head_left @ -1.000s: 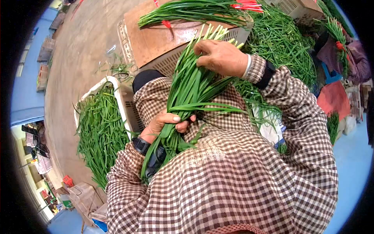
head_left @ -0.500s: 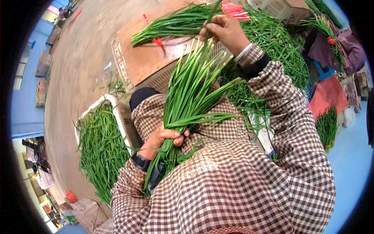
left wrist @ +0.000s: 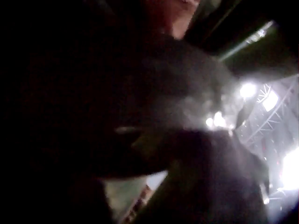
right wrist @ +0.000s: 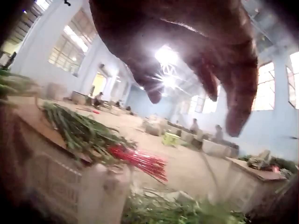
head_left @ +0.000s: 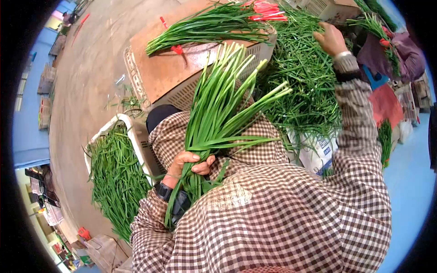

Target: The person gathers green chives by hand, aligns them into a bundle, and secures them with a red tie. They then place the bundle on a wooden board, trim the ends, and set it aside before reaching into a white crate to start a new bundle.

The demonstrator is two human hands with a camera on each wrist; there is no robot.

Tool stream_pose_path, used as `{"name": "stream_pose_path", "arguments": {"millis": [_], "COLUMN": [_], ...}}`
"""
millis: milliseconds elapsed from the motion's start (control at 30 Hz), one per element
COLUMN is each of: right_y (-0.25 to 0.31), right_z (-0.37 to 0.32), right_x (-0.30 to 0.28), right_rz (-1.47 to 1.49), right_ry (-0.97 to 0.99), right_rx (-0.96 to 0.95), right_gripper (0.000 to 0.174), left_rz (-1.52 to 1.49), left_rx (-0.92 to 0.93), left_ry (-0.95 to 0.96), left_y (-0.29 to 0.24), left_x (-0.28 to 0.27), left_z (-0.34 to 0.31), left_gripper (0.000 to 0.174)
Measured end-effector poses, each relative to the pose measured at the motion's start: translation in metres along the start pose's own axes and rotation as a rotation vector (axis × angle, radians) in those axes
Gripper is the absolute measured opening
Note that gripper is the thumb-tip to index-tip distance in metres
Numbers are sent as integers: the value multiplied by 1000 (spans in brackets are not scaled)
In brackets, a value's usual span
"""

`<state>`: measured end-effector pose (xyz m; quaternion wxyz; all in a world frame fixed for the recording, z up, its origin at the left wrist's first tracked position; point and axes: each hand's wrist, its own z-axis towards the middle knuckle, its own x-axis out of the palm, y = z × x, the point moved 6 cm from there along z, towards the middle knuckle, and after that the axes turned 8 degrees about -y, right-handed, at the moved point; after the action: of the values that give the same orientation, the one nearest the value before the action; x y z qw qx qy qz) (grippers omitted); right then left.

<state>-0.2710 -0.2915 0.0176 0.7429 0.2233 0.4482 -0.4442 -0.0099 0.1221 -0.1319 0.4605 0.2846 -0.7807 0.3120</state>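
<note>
In the head view my left hand (head_left: 190, 166) grips a bunch of green stalks (head_left: 218, 102) near its leafy end, pale ends pointing up and away from my body. My right hand (head_left: 331, 40) is held out over the large heap of loose green leaves (head_left: 300, 77) at the upper right. The right wrist view shows that hand (right wrist: 187, 51) with fingers apart, hanging down, nothing between them. Another bunch (head_left: 205, 28) lies on the brown board (head_left: 157, 73), with red ties (head_left: 268, 11) at its right end. The left wrist view is dark and unclear.
A white crate (head_left: 137, 150) full of green leaves stands on the left. The board lies on a slatted crate (head_left: 182, 93). A person in purple (head_left: 407, 54) is at the upper right, beside a red-tied bunch (head_left: 384, 43). A printed white bag (head_left: 318, 152) lies below the heap.
My right hand has left the held bunch, lifted a thin green piece, then moved right over the heap without it. My left hand keeps its grip.
</note>
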Motion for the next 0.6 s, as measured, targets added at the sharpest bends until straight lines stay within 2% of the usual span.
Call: {"name": "stream_pose_path", "arguments": {"millis": [67,133,200,233,267,333,367,467,600], "right_y": [80,171,232,252,269,281,279,278,272], "right_z": [-30,-71,-116,-141,-165,-181,-183,-196,-185], "right_x": [-32,-65,-66,-60,-56,-65,-72,-78,-73], "right_rz": [780,931,941,789,634,613,654,650,645], "right_ry": [257,539,480,415,346,183,210,342,236], "right_rx": [-39,-162,-439,-565,-688,-644,-626,-699,-750], "right_gripper": [37,39,41,34,28,17,14,12,12], "left_rz": [-31,-96,-277,-224,-226,-76,-51,91,157], "left_rx": [-40,-39,-97,38,40,117,127,184,234], "left_ry": [47,19,207,75,73,-122,-156,-173,-176], "left_y": [-2,0,1,-7,-8,-12,-12,-19,-26], "left_x": [2,0,2,4,9,4,1,2,7], "left_z": [0,0,1,1,-1,-5,-7,-11,-11], "left_gripper": [34,35,41,41,41,41,41,40,42]}}
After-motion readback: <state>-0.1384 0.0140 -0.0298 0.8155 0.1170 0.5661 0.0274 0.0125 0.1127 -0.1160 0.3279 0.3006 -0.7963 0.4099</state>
